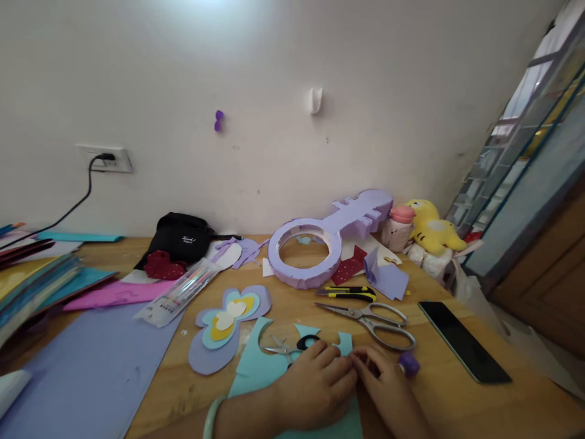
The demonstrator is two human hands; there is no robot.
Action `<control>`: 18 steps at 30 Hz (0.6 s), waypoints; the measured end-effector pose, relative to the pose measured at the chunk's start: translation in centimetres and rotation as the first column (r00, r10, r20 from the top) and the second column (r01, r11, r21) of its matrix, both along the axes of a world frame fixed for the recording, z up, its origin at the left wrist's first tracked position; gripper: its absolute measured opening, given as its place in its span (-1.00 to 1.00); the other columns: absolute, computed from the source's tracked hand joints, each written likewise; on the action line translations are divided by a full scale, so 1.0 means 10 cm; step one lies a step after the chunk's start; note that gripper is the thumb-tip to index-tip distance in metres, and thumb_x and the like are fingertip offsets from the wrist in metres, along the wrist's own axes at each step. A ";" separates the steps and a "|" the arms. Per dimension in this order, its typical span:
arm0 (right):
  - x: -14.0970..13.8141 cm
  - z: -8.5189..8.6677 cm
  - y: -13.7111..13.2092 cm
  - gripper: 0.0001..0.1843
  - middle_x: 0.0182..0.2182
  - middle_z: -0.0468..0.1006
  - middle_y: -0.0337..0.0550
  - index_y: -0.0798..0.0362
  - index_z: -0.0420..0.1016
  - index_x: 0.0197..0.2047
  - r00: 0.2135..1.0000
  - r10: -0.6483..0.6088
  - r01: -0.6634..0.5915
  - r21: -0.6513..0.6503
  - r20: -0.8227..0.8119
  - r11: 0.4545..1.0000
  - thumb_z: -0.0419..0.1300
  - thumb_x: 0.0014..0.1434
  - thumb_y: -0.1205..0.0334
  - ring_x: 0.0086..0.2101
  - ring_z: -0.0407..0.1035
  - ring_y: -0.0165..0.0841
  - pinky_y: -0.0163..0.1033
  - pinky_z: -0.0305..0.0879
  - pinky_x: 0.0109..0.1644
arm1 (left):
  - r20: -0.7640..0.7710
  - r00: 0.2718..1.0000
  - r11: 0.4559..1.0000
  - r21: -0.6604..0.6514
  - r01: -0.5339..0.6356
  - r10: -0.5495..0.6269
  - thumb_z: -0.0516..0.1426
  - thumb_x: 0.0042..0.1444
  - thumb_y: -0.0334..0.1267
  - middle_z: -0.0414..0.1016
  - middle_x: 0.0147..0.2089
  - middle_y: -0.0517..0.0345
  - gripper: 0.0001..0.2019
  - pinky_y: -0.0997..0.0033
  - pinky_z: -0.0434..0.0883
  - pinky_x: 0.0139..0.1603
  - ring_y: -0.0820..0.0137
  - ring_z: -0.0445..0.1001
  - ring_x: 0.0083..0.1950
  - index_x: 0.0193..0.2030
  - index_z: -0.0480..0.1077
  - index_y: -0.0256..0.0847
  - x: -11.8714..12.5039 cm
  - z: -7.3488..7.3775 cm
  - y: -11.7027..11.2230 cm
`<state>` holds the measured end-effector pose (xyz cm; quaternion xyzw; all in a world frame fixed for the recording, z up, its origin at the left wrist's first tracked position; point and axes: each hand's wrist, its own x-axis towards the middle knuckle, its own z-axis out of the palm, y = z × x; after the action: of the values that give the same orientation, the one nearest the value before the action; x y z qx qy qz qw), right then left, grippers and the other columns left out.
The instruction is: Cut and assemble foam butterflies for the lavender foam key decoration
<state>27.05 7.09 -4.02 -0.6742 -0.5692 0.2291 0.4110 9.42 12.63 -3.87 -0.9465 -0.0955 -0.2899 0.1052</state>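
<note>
My left hand [315, 384] lies curled on a light blue foam sheet [256, 369] at the table's near edge, fingers bent and pressed toward my right hand [386, 381]. The fingertips of both hands meet in a pinch over something too small to make out. A purple cap or glue stick [409, 364] sits just past my right hand. Small black-handled scissors [292, 346] lie on the blue sheet just beyond my left hand. A pale green bangle [211, 417] circles my left wrist.
Large grey scissors [375, 323], a yellow utility knife [350, 294] and a dark phone [464, 349] lie to the right. A layered butterfly cutout [226, 326], a purple foam key shape [320, 241], a pack of pens [180, 292], a black bag [180, 239] and coloured sheets [91, 366] fill the left.
</note>
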 end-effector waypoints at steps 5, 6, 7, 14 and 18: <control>0.01 0.00 0.02 -0.73 -0.47 0.58 -0.12 -0.01 0.53 -0.45 0.999 -0.042 0.041 -0.039 -0.027 0.998 0.14 -0.01 -0.01 -0.42 0.44 -0.23 -0.22 0.37 -0.31 | 0.019 0.999 0.994 -0.108 -0.031 0.033 0.09 0.24 -0.25 0.57 -0.13 0.11 -0.78 0.18 0.26 0.06 0.29 0.44 -0.08 0.00 0.35 -0.25 -0.02 -0.02 0.01; 0.01 -0.01 0.02 -0.74 -0.49 0.58 -0.13 -0.01 0.53 -0.46 0.998 -0.045 0.043 -0.041 -0.032 0.998 0.14 -0.01 0.00 -0.43 0.44 -0.24 -0.23 0.37 -0.31 | 0.007 0.999 0.991 -0.129 -0.044 0.046 0.10 0.23 -0.26 0.57 -0.11 0.11 -0.76 0.16 0.25 0.09 0.29 0.44 -0.06 0.01 0.35 -0.24 -0.03 -0.02 0.01; 0.01 -0.02 0.02 -0.75 -0.50 0.57 -0.13 -0.01 0.53 -0.47 0.998 -0.045 0.043 -0.043 -0.035 0.998 0.13 -0.02 0.02 -0.43 0.43 -0.24 -0.23 0.36 -0.32 | -0.011 0.998 0.987 -0.148 -0.058 0.057 0.10 0.22 -0.27 0.56 -0.08 0.11 -0.73 0.14 0.24 0.11 0.27 0.43 -0.04 0.05 0.33 -0.24 -0.04 -0.02 0.02; -0.02 -0.05 0.04 -0.78 -0.65 0.39 -0.26 -0.01 0.41 -0.60 0.998 -0.044 0.038 -0.126 -0.046 0.991 0.10 -0.04 0.09 -0.54 0.29 -0.33 -0.28 0.20 -0.45 | -0.166 0.986 0.959 -0.280 -0.049 0.002 0.08 0.18 -0.34 0.50 0.11 0.02 -0.51 0.08 0.18 0.21 0.23 0.39 0.09 0.27 0.19 -0.24 -0.05 0.00 0.07; -0.08 0.02 0.05 -0.80 -0.68 0.36 -0.27 -0.03 0.29 -0.65 0.997 -0.036 0.027 -0.128 -0.067 0.991 0.07 -0.09 0.12 -0.55 0.26 -0.33 -0.29 0.15 -0.47 | -0.184 0.983 0.948 -0.317 -0.032 -0.028 0.11 0.12 -0.35 0.54 0.00 0.05 -0.57 0.22 0.27 0.10 0.28 0.42 0.01 0.16 0.29 -0.26 -0.02 0.04 0.08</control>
<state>26.24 7.63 -3.86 -0.6995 -0.5282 0.2816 0.3904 9.18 13.45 -3.43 -0.9738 -0.1319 -0.1809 -0.0401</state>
